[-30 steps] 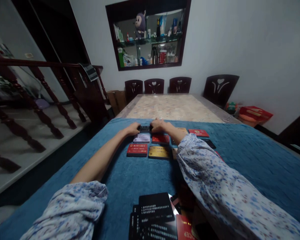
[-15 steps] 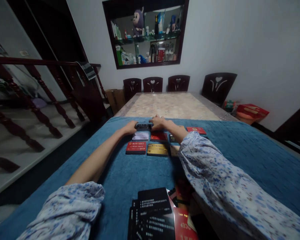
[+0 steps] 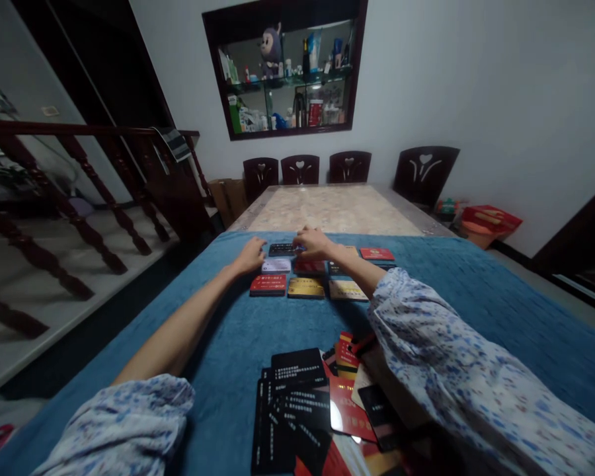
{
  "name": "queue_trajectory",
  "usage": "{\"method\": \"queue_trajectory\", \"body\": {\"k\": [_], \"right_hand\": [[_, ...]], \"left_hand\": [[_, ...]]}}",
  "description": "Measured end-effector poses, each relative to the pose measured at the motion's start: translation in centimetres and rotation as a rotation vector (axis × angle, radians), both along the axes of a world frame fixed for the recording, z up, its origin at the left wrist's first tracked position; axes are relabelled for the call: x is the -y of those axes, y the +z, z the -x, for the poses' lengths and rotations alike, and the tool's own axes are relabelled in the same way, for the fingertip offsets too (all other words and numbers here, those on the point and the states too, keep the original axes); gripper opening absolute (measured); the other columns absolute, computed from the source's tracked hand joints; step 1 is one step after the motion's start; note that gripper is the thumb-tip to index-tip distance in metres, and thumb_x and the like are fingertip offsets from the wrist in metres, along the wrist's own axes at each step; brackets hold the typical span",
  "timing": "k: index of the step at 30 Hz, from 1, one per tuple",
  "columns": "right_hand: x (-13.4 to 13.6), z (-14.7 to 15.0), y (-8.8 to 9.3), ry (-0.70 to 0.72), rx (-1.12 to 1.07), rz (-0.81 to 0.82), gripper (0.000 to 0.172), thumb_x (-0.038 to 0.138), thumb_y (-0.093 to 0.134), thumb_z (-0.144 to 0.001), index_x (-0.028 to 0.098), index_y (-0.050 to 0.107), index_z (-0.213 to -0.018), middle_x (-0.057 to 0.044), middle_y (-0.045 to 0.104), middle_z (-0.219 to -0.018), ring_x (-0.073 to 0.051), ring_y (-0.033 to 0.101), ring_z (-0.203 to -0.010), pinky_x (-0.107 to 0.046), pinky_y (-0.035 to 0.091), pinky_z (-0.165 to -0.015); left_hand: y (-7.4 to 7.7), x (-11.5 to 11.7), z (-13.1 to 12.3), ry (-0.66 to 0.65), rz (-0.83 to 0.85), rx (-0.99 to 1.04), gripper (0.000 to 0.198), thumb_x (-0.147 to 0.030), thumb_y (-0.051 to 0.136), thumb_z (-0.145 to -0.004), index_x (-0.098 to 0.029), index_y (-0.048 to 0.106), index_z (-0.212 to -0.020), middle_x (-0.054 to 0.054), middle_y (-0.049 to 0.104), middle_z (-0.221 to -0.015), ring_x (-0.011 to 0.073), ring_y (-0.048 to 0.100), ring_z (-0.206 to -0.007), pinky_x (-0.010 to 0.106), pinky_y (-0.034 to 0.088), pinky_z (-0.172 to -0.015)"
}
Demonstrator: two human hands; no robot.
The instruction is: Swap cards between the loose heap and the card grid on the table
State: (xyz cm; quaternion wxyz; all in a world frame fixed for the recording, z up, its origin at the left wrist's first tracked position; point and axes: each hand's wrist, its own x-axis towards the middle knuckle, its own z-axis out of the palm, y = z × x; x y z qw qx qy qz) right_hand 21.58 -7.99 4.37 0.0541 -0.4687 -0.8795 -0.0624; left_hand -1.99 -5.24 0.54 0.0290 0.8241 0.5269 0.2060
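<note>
Cards lie in rows on a blue cloth [image 3: 476, 291] over the table. My left hand [image 3: 249, 255] rests with fingers loosely bent beside a dark card [image 3: 281, 250] at the far end of the rows, close to a pale card [image 3: 276, 266]. My right hand [image 3: 312, 242] touches the right end of that dark card, fingers curled down onto it. Nearer rows hold a red card [image 3: 268, 285], a gold card [image 3: 306, 287] and a cream card [image 3: 347, 289]. A loose pile of black and red cards [image 3: 312, 410] lies close to me.
Beyond the cloth is the bare marble tabletop [image 3: 334, 208] with dark chairs [image 3: 300, 169] behind it. A wall cabinet [image 3: 287, 66] holds bottles and a toy. A wooden stair railing [image 3: 79, 192] runs on the left; red boxes [image 3: 488, 221] sit on the floor at right.
My left hand has let go of the dark card's left end and drawn slightly back. My right arm has shifted, uncovering the cream card and more of the near pile.
</note>
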Motion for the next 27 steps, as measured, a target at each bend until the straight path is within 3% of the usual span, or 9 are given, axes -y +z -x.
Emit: {"method": "queue_trajectory", "body": {"k": [11, 20, 27], "right_hand": [[5.6, -1.4, 0.0, 0.079, -0.004, -0.001, 0.017, 0.021, 0.054, -0.085, 0.02, 0.071, -0.089, -0.01, 0.071, -0.102, -0.028, 0.048, -0.107, -0.035, 0.03, -0.079], [10.3, -2.0, 0.0, 0.087, 0.004, -0.015, 0.019, 0.019, 0.052, -0.088, 0.019, 0.07, -0.087, -0.011, 0.071, -0.097, -0.027, 0.048, -0.103, -0.034, 0.027, -0.075], [13.7, -2.7, -0.7, 0.145, -0.072, 0.002, 0.018, 0.02, 0.053, -0.089, 0.02, 0.071, -0.088, -0.009, 0.071, -0.096, -0.026, 0.048, -0.104, -0.034, 0.025, -0.077]], "left_hand": [[0.4, 6.6, -1.0, -0.051, -0.06, 0.03, 0.015, -0.012, 0.05, -0.083, -0.014, 0.065, -0.082, 0.008, 0.06, -0.097, 0.0195, 0.059, -0.091, 0.032, 0.048, -0.091], [-0.5, 11.1, -1.0, -0.06, -0.066, 0.075, 0.014, -0.013, 0.049, -0.085, -0.015, 0.062, -0.081, 0.007, 0.058, -0.093, 0.0191, 0.058, -0.086, 0.033, 0.049, -0.086], [-1.3, 15.4, -0.8, -0.144, -0.098, 0.11, 0.014, -0.008, 0.051, -0.087, -0.016, 0.061, -0.081, 0.006, 0.06, -0.091, 0.0182, 0.058, -0.086, 0.031, 0.048, -0.082]]}}
